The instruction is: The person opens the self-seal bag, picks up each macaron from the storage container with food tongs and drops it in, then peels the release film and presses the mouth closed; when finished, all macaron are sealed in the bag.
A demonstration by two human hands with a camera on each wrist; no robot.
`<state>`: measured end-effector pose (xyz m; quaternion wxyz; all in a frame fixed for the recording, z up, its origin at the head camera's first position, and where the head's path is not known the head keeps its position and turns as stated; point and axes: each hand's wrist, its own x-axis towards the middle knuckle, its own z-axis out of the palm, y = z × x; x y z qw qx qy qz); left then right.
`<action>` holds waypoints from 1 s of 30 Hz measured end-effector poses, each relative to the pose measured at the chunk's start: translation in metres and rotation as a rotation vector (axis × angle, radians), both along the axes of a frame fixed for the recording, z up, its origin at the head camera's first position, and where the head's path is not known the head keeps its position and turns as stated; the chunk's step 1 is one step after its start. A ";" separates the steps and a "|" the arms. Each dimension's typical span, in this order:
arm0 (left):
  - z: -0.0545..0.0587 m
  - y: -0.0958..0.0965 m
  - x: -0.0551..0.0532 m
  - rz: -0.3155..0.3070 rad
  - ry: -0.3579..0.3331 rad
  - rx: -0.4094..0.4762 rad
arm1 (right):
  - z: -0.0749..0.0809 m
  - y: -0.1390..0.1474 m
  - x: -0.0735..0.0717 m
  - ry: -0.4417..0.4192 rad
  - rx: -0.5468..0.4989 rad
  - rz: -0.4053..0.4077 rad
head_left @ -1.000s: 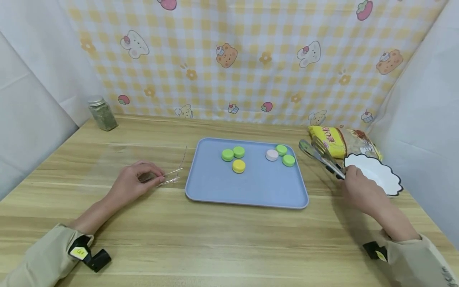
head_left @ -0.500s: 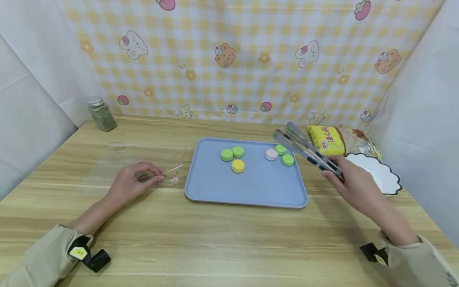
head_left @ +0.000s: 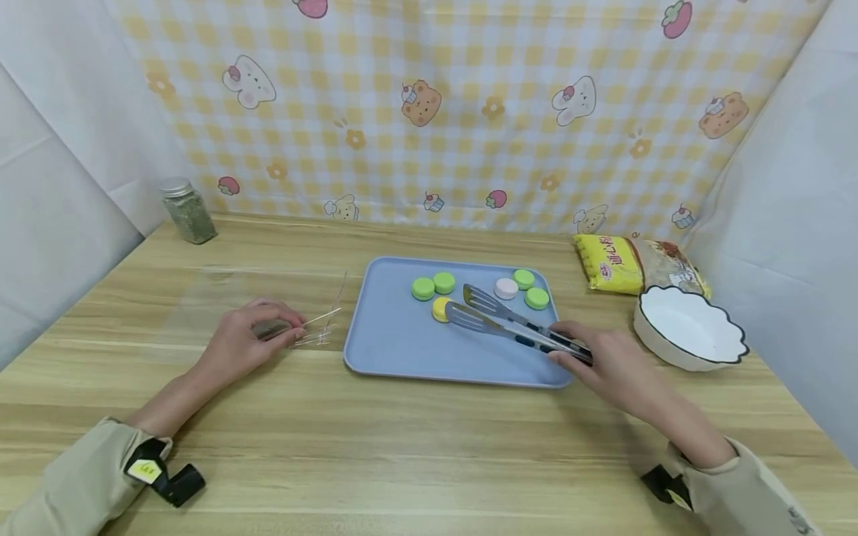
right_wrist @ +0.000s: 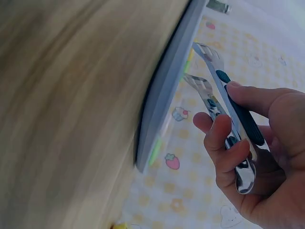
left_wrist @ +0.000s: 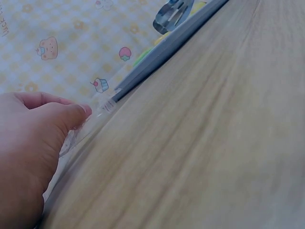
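My right hand point(head_left: 620, 368) grips a pair of metal tongs point(head_left: 494, 327) with dark grip pads, thumb on one arm and fingers round the other. The tongs' slotted ends are spread over the blue tray point(head_left: 402, 353), one overlapping the yellow macaron point(head_left: 440, 309) in the head view. Two green macarons point(head_left: 423, 289) lie behind the yellow one. Two more green macarons point(head_left: 536, 298) and a pale pink macaron point(head_left: 506, 288) sit at the tray's back right. Left of the tray, my left hand point(head_left: 251, 335) pinches the edge of a clear plastic bag point(left_wrist: 106, 106) between thumb and fingers.
A white scalloped bowl point(head_left: 690, 327) with a dark rim stands right of the tray. Behind it lies a yellow food packet point(head_left: 613, 264). A glass jar of green herbs point(head_left: 189, 212) stands at the back left. A checked curtain point(head_left: 462, 149) hangs behind the table.
My right hand has carried the tongs leftward from beside the bowl to over the tray, their ends now at the yellow macaron. The left hand stays on the bag.
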<state>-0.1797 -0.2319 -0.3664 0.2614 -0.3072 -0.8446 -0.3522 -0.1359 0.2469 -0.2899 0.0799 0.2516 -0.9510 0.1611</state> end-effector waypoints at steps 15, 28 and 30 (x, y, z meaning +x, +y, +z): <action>-0.001 -0.001 0.003 0.000 -0.039 -0.018 | 0.002 -0.014 -0.004 0.114 -0.053 0.110; 0.001 -0.002 0.001 -0.007 -0.041 -0.039 | 0.026 -0.074 -0.009 0.133 -0.087 0.213; 0.001 -0.002 0.000 -0.016 -0.033 -0.038 | 0.027 -0.091 -0.013 0.139 -0.091 0.237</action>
